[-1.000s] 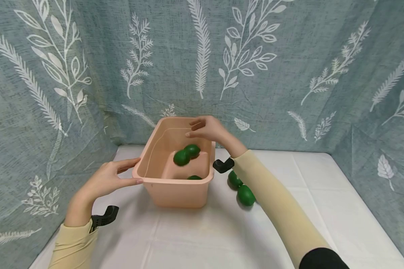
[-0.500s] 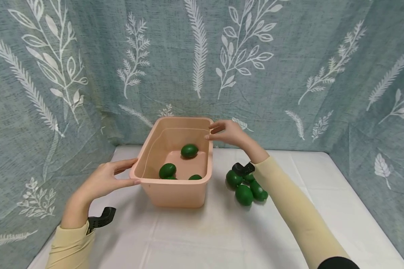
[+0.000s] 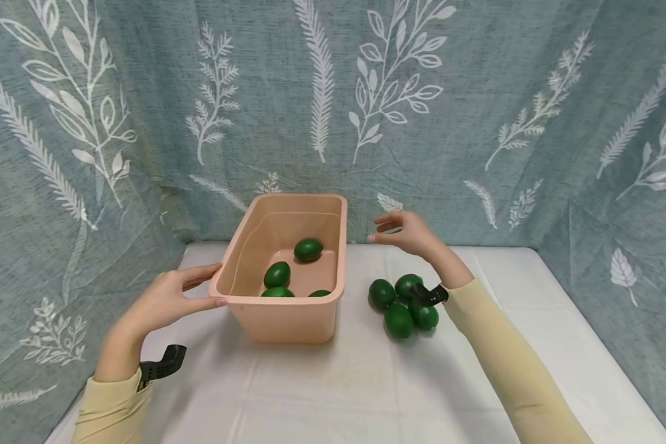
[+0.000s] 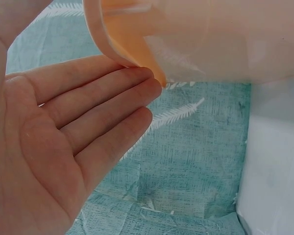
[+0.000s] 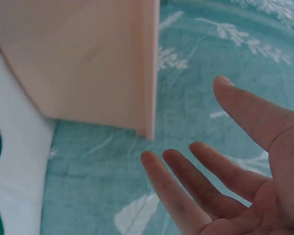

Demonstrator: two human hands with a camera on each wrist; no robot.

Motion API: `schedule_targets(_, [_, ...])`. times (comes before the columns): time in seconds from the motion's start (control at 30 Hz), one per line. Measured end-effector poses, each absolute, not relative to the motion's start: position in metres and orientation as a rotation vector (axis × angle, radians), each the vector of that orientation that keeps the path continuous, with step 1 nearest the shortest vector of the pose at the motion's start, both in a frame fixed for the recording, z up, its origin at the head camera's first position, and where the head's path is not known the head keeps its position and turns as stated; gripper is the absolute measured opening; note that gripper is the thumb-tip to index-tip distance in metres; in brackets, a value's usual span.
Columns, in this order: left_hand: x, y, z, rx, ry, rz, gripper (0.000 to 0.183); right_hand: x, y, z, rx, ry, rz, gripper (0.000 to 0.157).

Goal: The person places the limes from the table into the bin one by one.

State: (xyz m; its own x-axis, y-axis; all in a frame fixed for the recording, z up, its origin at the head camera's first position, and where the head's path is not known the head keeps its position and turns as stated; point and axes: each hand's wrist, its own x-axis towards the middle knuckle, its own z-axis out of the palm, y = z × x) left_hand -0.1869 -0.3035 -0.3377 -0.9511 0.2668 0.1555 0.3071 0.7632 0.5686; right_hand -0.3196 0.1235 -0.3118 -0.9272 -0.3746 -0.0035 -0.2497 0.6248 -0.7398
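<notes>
A peach plastic bin [image 3: 294, 317] stands on the white table, with several dark green oval fruits [image 3: 308, 250] on its floor; its front wall partly hides the nearest ones. My left hand [image 3: 163, 302] is at the bin's near left corner, fingertips and thumb tip touching the rim. In the left wrist view its fingers [image 4: 103, 105] lie straight along the bin's edge. To the right of the bin, my right hand [image 3: 407, 234] hovers with nothing in it, fingers relaxed and apart from the thumb, as the right wrist view also shows.
Several more green fruits [image 3: 399, 320] sit clustered on the white tablecloth [image 3: 322, 394] right of the bin, below my right wrist. A blue-green curtain [image 3: 288, 92] with white leaf prints hangs behind and at both sides.
My right hand has moved from above the bin out to its right side. Inside, a fruit has rolled toward the front left. My left hand stays at the corner.
</notes>
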Motion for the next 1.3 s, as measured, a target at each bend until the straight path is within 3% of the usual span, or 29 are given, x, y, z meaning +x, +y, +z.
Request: schedule_targets(1.3, [-0.182,-0.3,-0.337,-0.459,-2.876,-0.947,0.069,-0.27,0.218,-0.427,-0.248,2.795,-1.073,0.064])
